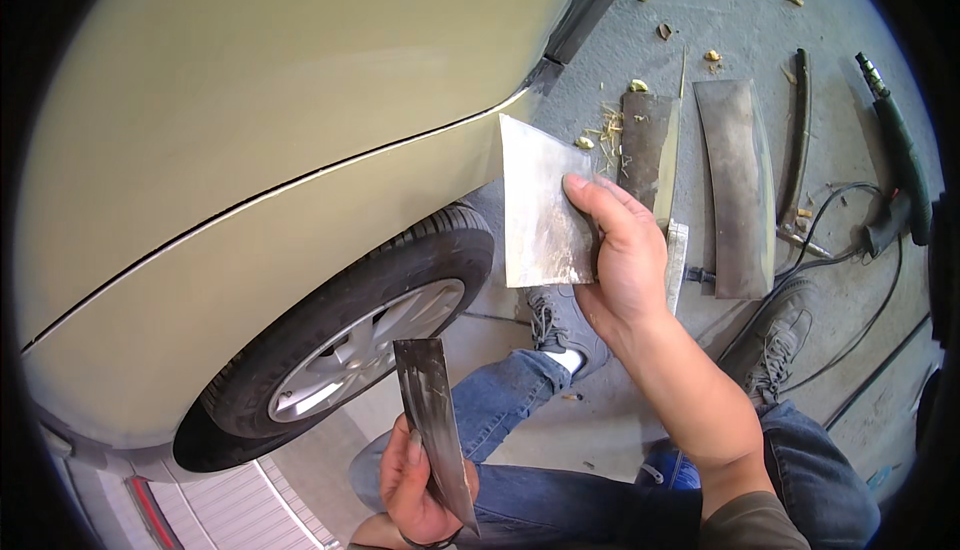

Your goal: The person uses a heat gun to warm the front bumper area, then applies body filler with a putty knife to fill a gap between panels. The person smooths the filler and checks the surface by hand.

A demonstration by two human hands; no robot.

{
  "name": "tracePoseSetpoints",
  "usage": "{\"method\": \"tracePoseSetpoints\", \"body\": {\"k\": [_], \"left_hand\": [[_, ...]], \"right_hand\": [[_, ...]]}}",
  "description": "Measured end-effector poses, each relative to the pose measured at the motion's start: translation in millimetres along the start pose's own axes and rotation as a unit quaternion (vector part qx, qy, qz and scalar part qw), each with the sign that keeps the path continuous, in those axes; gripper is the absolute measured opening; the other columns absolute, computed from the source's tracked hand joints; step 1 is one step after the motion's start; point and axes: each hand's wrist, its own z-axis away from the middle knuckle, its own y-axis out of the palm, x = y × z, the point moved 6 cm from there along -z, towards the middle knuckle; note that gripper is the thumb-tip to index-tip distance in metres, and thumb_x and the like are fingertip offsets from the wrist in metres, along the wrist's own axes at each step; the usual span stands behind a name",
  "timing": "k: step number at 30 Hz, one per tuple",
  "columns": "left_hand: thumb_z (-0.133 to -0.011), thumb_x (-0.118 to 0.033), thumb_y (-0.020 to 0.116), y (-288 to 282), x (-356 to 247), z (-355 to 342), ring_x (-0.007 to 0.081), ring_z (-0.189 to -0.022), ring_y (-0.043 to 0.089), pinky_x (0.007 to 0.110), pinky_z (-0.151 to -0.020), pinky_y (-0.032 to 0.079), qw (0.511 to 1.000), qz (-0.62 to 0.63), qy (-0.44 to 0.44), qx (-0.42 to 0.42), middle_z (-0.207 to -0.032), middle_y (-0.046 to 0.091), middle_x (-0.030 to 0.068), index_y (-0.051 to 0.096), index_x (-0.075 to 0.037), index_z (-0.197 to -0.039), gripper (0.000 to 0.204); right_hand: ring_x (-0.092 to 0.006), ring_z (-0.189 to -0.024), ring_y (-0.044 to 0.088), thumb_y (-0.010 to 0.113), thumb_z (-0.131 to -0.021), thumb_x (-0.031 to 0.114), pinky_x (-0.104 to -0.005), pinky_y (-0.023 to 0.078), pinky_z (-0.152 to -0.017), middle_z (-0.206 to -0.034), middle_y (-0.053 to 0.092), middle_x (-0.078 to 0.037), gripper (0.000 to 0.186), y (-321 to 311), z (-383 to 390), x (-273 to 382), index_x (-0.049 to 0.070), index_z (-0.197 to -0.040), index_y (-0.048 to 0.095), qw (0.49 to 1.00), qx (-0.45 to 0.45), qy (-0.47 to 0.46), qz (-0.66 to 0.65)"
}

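My right hand (625,250) grips a squarish flat metal putty spreader (545,205), its thumb on the pale, smeared face. The spreader is raised in front of the lower edge of a car's beige body panel (300,80); whether they touch I cannot tell. Lower down, my left hand (415,490) holds a narrower dark metal putty spreader (432,420) upright by its lower part, thumb on its face. That one stands beside the car's wheel (370,350). The fingers behind both spreaders are partly hidden.
On the grey concrete floor lie two more metal sheets, a short one (645,150) and a longer one (735,190), with cream residue. A dark bar (797,140), a green-handled tool (903,155), black cables and crumbs are around them. My shoes (570,330) stand close by.
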Motion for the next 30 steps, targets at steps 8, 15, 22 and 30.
{"method": "tracePoseSetpoints", "body": {"k": [8, 15, 22, 30], "left_hand": [[-0.11, -0.022, 0.039, 0.1, 2.5, -0.2, 0.0169, -0.042, 0.044, 0.03, -0.043, 0.036, 1.0, -0.012, -0.016, 0.0, -0.056, 0.047, 0.0084, 0.033, -0.001, -0.153, 0.048], [-0.109, -0.02, 0.039, 1.0, 5.2, 3.3, 0.0173, -0.042, 0.045, 0.031, -0.043, 0.037, 1.0, 0.006, -0.012, 0.0, -0.058, 0.051, 0.0102, 0.032, 0.003, -0.152, 0.049], [-0.109, -0.018, 0.039, -1.3, 4.9, 6.3, 0.0183, -0.041, 0.045, 0.032, -0.042, 0.036, 1.0, 0.007, 0.002, -0.008, -0.058, 0.052, 0.0107, 0.033, 0.004, -0.151, 0.048], [-0.11, -0.02, 0.039, -2.0, 3.5, 6.4, 0.0175, -0.041, 0.045, 0.032, -0.042, 0.036, 1.0, -0.005, -0.001, 0.017, -0.055, 0.049, 0.0098, 0.033, 0.003, -0.151, 0.048]], "right_hand": [[-0.0183, -0.09, 0.072, 0.063, -0.098, 0.013, -0.0315, 0.06, -0.082, -0.106, 0.072, -0.016, 0.035, -3.3, -11.3, 6.7, -0.013, -0.122, 0.061, 1.0, -0.004, 0.001, 0.022], [-0.0189, -0.09, 0.073, 0.064, -0.097, 0.011, -0.0323, 0.061, -0.081, -0.107, 0.072, -0.016, 0.033, 1.6, -12.2, 7.3, -0.013, -0.121, 0.062, 1.0, 0.011, 0.004, 0.027], [-0.019, -0.089, 0.073, 0.063, -0.097, 0.009, -0.032, 0.061, -0.08, -0.107, 0.072, -0.016, 0.031, 13.3, -1.4, 6.0, -0.013, -0.118, 0.063, 0.999, 0.025, 0.006, 0.026], [-0.0186, -0.083, 0.073, 0.062, -0.097, 0.009, -0.0322, 0.062, -0.076, -0.1, 0.073, -0.015, 0.028, 22.2, 4.9, -0.1, -0.011, -0.115, 0.064, 0.998, 0.052, 0.034, 0.009]]}}
